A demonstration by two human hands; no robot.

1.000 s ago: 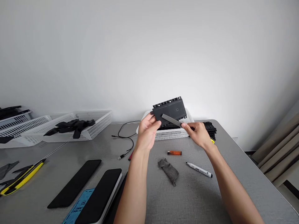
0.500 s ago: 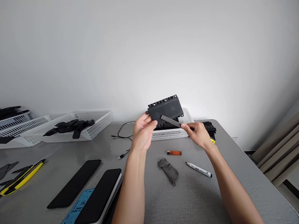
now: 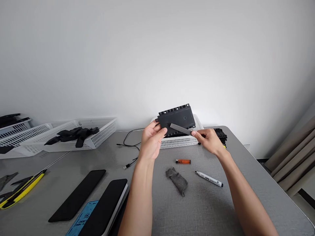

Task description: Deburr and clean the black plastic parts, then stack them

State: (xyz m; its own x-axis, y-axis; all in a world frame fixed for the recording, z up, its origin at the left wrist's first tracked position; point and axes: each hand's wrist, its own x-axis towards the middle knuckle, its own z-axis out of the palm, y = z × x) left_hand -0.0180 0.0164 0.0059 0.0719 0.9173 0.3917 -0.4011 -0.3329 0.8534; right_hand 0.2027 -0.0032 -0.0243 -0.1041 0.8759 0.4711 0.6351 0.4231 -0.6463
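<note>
My left hand (image 3: 153, 140) is closed on the lower left end of a black plastic housing (image 3: 176, 117), a flat panel with clips along its upper edge and a screw hole at the right. The panel is held up, tilted, its flat face toward me. In my right hand (image 3: 208, 140), thumb and fingers pinch a flat grey strip (image 3: 181, 129) that looks like a file. The strip's free end lies across the housing's lower face; whether it touches cannot be made out. Behind both hands stands a white basket (image 3: 179, 142) with black parts in it.
On the grey table (image 3: 197, 209) lie an orange lighter (image 3: 183, 161), a grey cloth (image 3: 177, 181), a marker (image 3: 209, 178) and a USB cable (image 3: 128, 165). Black panels (image 3: 78, 193) and a yellow cutter (image 3: 24, 191) lie left, with white baskets (image 3: 103, 134) behind. Black parts (image 3: 220, 134) are at right.
The housing has shifted slightly down and to the right in my left hand, and its tilt has changed a little. The grey strip stays across its lower part.
</note>
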